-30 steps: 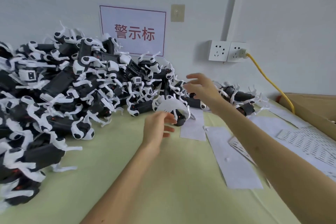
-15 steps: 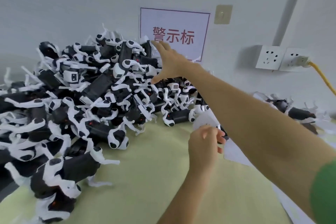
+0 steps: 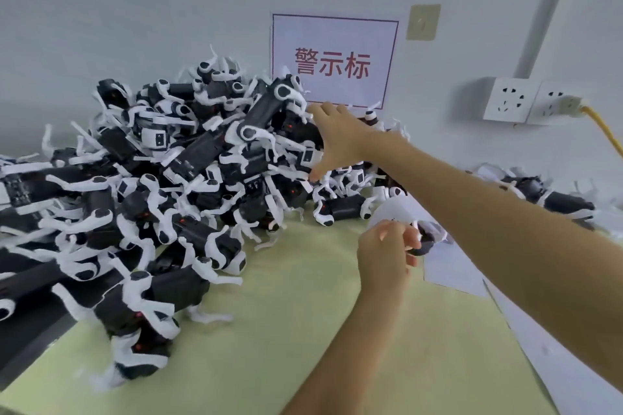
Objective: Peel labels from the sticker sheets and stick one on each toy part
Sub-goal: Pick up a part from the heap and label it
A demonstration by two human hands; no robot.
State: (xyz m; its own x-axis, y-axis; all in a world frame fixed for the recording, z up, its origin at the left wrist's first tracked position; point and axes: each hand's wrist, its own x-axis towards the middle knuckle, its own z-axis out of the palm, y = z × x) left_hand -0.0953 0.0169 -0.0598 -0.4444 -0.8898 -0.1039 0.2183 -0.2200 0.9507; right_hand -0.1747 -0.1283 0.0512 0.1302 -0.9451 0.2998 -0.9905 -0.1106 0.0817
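Note:
A big heap of black-and-white toy parts (image 3: 188, 178) covers the left and back of the pale green table (image 3: 269, 347). My right hand (image 3: 333, 138) reaches across onto the top of the heap, fingers spread and thumb down, touching the parts without closing on one. My left hand (image 3: 384, 256) is nearer me, its fingers curled round a small black-and-white toy part (image 3: 425, 241). White sticker sheets (image 3: 451, 269) lie on the table to the right, partly hidden under my right forearm.
A white sign with red characters (image 3: 333, 61) hangs on the wall behind the heap. Wall sockets (image 3: 512, 99) with a yellow cable (image 3: 603, 128) sit at the right. More toy parts (image 3: 559, 202) lie at the back right. The table's dark edge (image 3: 30, 350) runs at the lower left.
My view has swung left toward the heap. My right hand has moved from the table's middle up and left onto the pile. My left hand keeps holding its part.

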